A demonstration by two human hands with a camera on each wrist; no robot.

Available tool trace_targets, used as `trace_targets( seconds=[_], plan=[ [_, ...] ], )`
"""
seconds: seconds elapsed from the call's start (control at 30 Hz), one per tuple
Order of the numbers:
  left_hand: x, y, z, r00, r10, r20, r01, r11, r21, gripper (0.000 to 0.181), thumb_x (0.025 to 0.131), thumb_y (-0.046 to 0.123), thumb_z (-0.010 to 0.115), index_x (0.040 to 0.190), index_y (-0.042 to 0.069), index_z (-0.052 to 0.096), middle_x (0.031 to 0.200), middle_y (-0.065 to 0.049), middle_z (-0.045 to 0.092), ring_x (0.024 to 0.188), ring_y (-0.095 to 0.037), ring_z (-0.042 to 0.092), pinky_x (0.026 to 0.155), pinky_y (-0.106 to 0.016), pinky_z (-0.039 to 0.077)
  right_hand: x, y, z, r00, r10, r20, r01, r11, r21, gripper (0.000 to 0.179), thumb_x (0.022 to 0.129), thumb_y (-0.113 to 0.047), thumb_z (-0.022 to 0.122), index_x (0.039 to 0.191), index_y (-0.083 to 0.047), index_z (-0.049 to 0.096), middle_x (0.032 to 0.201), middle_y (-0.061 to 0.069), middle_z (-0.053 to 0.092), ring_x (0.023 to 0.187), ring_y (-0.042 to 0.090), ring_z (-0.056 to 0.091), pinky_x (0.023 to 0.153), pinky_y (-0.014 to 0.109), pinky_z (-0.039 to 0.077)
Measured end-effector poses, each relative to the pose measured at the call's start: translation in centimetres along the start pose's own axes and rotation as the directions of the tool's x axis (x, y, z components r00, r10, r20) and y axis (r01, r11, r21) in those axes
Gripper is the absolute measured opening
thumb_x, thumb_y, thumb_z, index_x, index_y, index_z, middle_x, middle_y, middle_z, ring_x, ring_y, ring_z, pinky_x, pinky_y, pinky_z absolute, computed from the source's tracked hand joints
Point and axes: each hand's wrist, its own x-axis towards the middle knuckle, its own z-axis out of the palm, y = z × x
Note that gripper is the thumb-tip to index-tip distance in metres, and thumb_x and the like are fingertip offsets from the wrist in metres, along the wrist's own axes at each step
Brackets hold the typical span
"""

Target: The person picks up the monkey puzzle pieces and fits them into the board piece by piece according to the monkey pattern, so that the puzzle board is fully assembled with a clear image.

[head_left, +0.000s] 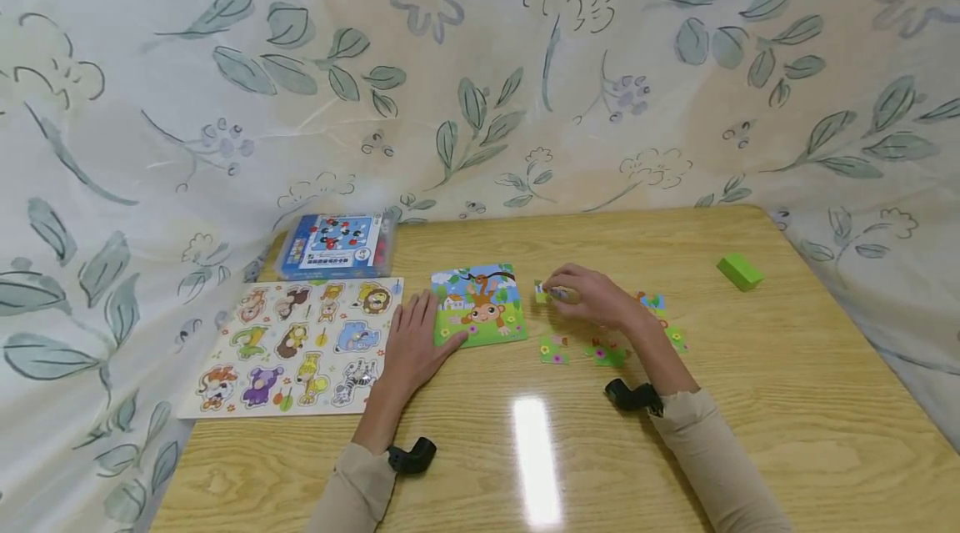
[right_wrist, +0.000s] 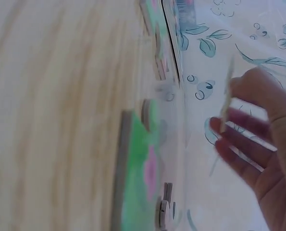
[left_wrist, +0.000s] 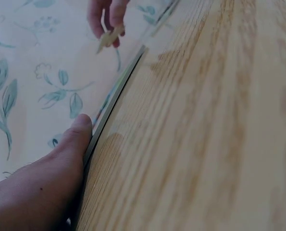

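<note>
A square monkey puzzle (head_left: 480,308) lies on the table in front of the person. My left hand (head_left: 414,345) lies flat at its left side, with fingers extended and the thumb along its lower left edge. In the left wrist view that thumb (left_wrist: 75,139) meets the board's edge. Right of the puzzle, my right hand (head_left: 588,297) pinches a jigsaw piece (head_left: 541,293) between thumb and fingers. The right wrist view shows this thin piece (right_wrist: 226,103) edge-on, raised above the table. Loose jigsaw pieces (head_left: 555,349) lie below and beyond the right hand, some hidden by the forearm.
An animal puzzle board (head_left: 300,349) covers the table's left side, next to the left hand. Behind it sits a blue-labelled plastic case (head_left: 337,245). A green block (head_left: 739,272) stands at the right. Floral cloth (head_left: 480,99) hangs behind the table.
</note>
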Motion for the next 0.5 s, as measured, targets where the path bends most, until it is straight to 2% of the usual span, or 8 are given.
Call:
trace_targets(
  seconds=[0.1,0.23,0.3,0.37,0.5],
  plan=[
    [0.0,0.0,0.1,1.000,-0.001,0.007,0.001,1.000,-0.001,0.091,0.089,0.066,0.052,0.155,0.009,0.025,0.159,-0.014,0.029,0.149,-0.033,0.023,0.122,-0.054,0.017,0.2,-0.2,0.0,0.991,-0.115,-0.064,0.114,0.993,-0.009,0.029,0.086,-0.009,0.069,0.114,-0.009,0.069,0.116,0.009,0.064,0.096,0.023,0.065,0.076,0.037,0.057],
    [0.0,0.0,0.0,1.000,0.001,-0.001,-0.001,1.000,-0.004,0.091,0.089,0.066,0.052,0.154,0.009,0.026,0.159,-0.014,0.030,0.149,-0.033,0.024,0.121,-0.054,0.018,0.6,-0.5,0.0,0.956,-0.251,-0.153,0.248,0.968,-0.041,0.031,0.080,-0.004,0.073,0.111,-0.006,0.069,0.111,0.009,0.065,0.092,0.022,0.066,0.071,0.035,0.057],
    [0.0,0.0,0.0,1.000,-0.001,-0.003,0.001,1.000,-0.005,0.090,0.089,0.066,0.052,0.154,0.009,0.026,0.158,-0.014,0.030,0.149,-0.033,0.024,0.121,-0.054,0.018,0.8,-0.6,0.0,0.941,-0.286,-0.180,0.279,0.958,-0.061,0.033,0.077,-0.002,0.076,0.110,-0.005,0.069,0.110,0.009,0.066,0.092,0.021,0.066,0.070,0.034,0.057],
    [0.0,0.0,0.0,1.000,-0.001,-0.001,0.001,1.000,-0.003,0.090,0.089,0.066,0.051,0.154,0.010,0.026,0.159,-0.014,0.030,0.149,-0.033,0.024,0.121,-0.054,0.018,0.9,-0.7,0.0,0.935,-0.296,-0.193,0.287,0.955,-0.077,0.034,0.075,-0.002,0.077,0.108,-0.005,0.070,0.108,0.009,0.066,0.092,0.020,0.066,0.071,0.033,0.057],
    [0.0,0.0,-0.1,1.000,-0.002,0.009,0.002,1.000,0.000,0.090,0.089,0.067,0.051,0.155,0.010,0.025,0.159,-0.013,0.029,0.149,-0.033,0.023,0.121,-0.054,0.017,1.2,-0.9,0.4,0.939,-0.289,-0.185,0.276,0.957,-0.091,0.030,0.076,-0.004,0.078,0.106,-0.005,0.071,0.107,0.010,0.067,0.092,0.021,0.067,0.073,0.033,0.058]
  ],
)
